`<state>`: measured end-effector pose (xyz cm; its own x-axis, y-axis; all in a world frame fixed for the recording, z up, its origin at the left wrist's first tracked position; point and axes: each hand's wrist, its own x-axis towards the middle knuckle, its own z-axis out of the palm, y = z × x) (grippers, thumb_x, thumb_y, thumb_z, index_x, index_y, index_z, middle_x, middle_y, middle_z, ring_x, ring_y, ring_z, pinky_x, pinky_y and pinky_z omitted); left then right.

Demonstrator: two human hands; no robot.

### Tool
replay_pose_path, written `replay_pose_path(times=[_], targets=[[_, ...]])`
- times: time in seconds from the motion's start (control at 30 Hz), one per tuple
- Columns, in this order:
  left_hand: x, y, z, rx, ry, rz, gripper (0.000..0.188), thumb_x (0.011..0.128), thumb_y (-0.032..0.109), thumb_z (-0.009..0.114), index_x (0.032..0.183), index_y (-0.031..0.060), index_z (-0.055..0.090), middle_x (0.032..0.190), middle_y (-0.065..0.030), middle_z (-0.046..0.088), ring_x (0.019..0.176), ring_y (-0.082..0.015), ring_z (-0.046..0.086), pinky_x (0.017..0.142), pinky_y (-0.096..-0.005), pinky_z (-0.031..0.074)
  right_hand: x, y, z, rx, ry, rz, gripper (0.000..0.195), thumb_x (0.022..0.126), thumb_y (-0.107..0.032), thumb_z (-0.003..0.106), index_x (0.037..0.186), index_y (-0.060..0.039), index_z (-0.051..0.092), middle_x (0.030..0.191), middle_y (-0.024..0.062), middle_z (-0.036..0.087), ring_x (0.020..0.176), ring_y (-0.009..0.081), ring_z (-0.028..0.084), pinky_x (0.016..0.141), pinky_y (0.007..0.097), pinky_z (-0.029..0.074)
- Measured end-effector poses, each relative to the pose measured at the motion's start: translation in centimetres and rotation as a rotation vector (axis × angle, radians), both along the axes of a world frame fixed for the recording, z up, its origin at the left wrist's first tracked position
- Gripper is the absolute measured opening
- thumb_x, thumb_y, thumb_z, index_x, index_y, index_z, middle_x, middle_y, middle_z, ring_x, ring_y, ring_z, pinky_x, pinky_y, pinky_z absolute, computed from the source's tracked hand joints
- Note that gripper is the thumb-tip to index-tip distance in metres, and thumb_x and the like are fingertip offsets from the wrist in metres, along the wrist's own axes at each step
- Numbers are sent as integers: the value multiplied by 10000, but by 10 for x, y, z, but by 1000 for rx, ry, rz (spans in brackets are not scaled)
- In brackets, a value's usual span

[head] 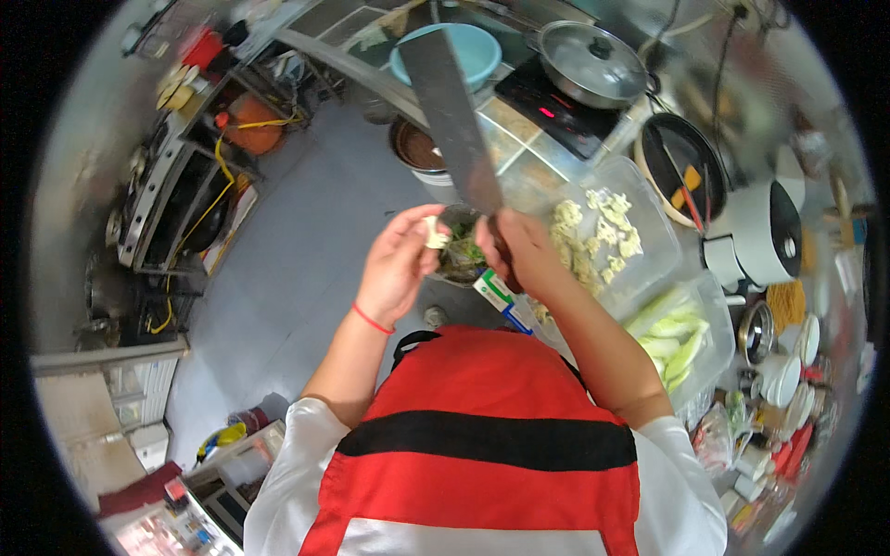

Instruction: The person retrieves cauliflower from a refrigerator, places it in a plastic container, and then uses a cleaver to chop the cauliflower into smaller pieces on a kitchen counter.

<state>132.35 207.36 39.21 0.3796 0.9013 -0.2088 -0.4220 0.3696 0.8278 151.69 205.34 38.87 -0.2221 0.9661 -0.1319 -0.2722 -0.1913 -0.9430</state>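
Observation:
My right hand (pixel 525 250) is closed around the handle of a cleaver (pixel 459 125), its broad blade pointing up and away from me. Between thumb and fingers, my left hand (pixel 400 260) pinches a small pale cauliflower floret (pixel 435 233). Below and between the hands is a bin (pixel 460 274) with green scraps in it. To the right of the cleaver, cauliflower pieces (pixel 615 226) lie in a clear plastic tub (pixel 657 250). Nearer me, a second clear tub (pixel 723 333) holds pale green leafy vegetable pieces (pixel 671 344).
A lidded steel pan (pixel 591 62) sits on a lit induction cooker (pixel 556 111). Beyond the blade is a light blue basin (pixel 476 52). A frying pan (pixel 678 156) and a white rice cooker (pixel 747 240) stand right; metal shelving (pixel 149 201) stands left.

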Motion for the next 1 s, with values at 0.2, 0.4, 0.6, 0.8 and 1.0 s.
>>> replay_pose_path(times=[0.2, 0.4, 0.6, 0.8, 1.0], targets=[[-18, 2, 18, 232, 62, 42, 194, 926, 133, 508, 1095, 39, 520, 1063, -104, 560, 734, -107, 520, 643, -225, 434, -20, 24, -63, -193, 9, -5, 519, 904, -519, 473, 693, -47, 522, 516, 11, 459, 420, 91, 439, 401, 243, 334], [62, 46, 60, 433, 407, -449, 167, 905, 121, 551, 1042, 26, 547, 970, -56, 586, 806, -113, 592, 662, -223, 479, -5, -21, -78, 133, -688, -71, 528, 841, -522, 543, 760, -4, 613, 685, 195, 601, 634, 366, 588, 602, 419, 471], [205, 98, -53, 294, 728, -873, 182, 895, 179, 587, 1023, 52, 560, 871, -7, 581, 739, -81, 571, 621, -221, 466, 18, -70, -58, 201, -1048, 124, 478, 807, -519, 577, 824, -42, 605, 697, 165, 629, 655, 345, 630, 594, 455, 495], [286, 95, -139, 555, 908, -622, 199, 866, 205, 610, 966, 40, 562, 872, -59, 601, 723, -174, 608, 602, -290, 494, 42, -109, -72, 269, -926, -48, 424, 782, -476, 623, 772, -53, 608, 632, 147, 620, 581, 337, 621, 534, 436, 495], [274, 72, -146, 1385, 1408, -1123, 166, 773, 246, 638, 873, 114, 629, 912, -139, 607, 884, -322, 585, 763, -399, 475, 65, -119, -64, 205, -1024, -27, 432, 762, -469, 643, 752, -40, 607, 621, 145, 618, 574, 333, 625, 548, 429, 508]])
